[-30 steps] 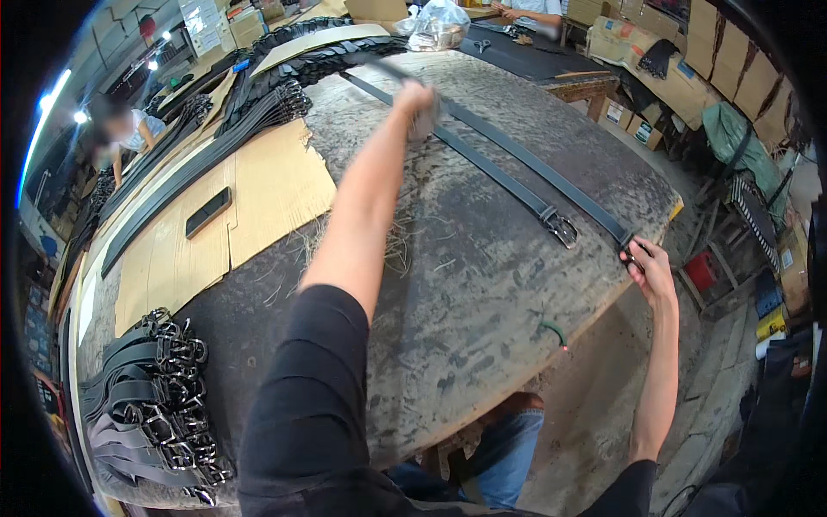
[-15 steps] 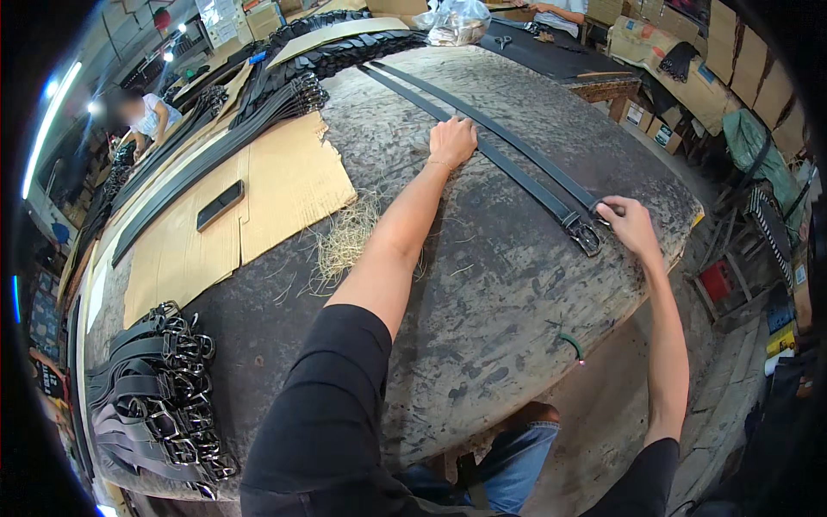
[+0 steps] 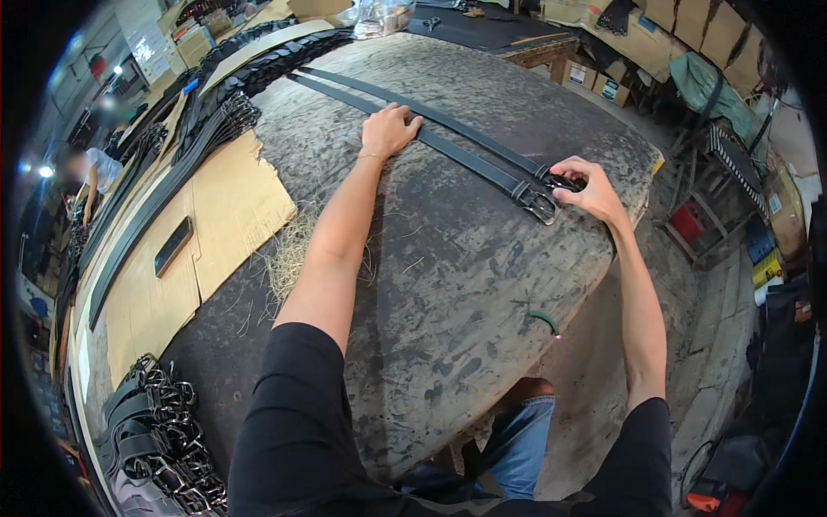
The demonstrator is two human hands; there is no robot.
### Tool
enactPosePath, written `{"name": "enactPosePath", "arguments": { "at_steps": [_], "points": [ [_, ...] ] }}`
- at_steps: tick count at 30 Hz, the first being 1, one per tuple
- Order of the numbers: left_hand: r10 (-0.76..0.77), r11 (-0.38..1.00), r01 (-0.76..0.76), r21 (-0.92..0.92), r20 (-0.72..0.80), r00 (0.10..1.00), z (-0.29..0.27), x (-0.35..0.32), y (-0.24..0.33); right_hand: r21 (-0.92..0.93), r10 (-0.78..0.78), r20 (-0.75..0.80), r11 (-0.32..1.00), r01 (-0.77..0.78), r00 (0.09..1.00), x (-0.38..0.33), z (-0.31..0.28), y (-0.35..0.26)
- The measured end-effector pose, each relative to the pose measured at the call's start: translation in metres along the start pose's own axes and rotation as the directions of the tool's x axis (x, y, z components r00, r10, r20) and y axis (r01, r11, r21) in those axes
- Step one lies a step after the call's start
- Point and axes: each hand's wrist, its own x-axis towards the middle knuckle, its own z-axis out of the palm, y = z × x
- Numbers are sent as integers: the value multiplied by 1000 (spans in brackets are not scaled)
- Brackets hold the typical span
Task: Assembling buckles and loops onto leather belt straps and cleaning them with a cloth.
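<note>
**Two hands on two black belts**

From the head view: a pair of long black belts (image 3: 465, 142) lies side by side across the worn, stained counter (image 3: 448, 284), running from its far left edge down to its right rim. The left hand (image 3: 388, 129) is flat on the belts about midway along, palm down and fingers spread, so that grip is wide and pressing, closed on nothing. The right hand (image 3: 590, 191) sits at the buckle end, near the counter's right rim, its fingers pinching narrowly at the farther belt's metal buckle (image 3: 564, 181); the nearer belt's buckle (image 3: 538, 205) lies just beside it, bare. Left of the belts, a cardboard sheet (image 3: 228, 215) covers the counter, with a tuft of straw (image 3: 293, 254) at its near edge. At the counter's near left corner a heap of buckled belts (image 3: 151, 431) sits piled. Beyond the cardboard, more black straps (image 3: 207, 129) lie in rows.
</note>
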Motion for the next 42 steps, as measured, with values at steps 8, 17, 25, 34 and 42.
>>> {"name": "enactPosePath", "arguments": {
  "at_steps": [8, 17, 25, 34, 42],
  "points": [
    [-8, 999, 9, 45, -26, 1000, -4, -2, -3, 93, -64, 101, 994, 54, 993, 2, 1, -4],
    [276, 945, -289, 151, 103, 956, 12, 7, -9, 166, -24, 85, 986, 9, 996, 1, 0, 1],
    [290, 951, -301, 69, 135, 948, 10, 6, -18, 35, -19, -15, 999, 20, 1000, 8, 1, 7],
    [332, 939, -338, 55, 99, 938, 3, -19, -22, 251, -62, 120, 968, 30, 991, 3, -6, 6],
    [-415, 890, 424, 169, -90, 906, 3, -29, 13, 15, 16, 78, 1000, -18, 997, -12, -3, -1]
  ]
}}
